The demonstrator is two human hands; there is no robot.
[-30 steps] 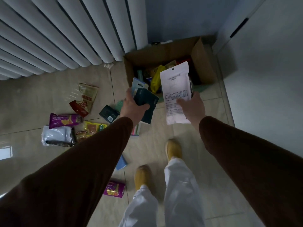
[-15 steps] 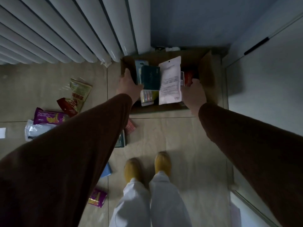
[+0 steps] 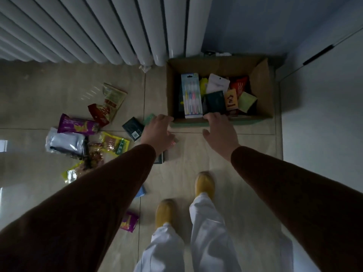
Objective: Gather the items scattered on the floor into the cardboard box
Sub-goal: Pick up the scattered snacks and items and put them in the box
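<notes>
Inside cardboard box (image 3: 261,79): several packs already. On floor (image 3: 196,158): snack packets (image 3: 78,125) left, roughly half remaining. Left hand (image 3: 158,132), right hand (image 3: 221,132): empty, fingers relaxed.

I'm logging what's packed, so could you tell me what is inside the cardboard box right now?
The cardboard box holds a toothbrush pack, a white pouch, a dark packet, an orange packet, plus red, yellow and green packets. Anything underneath them is covered.
</notes>
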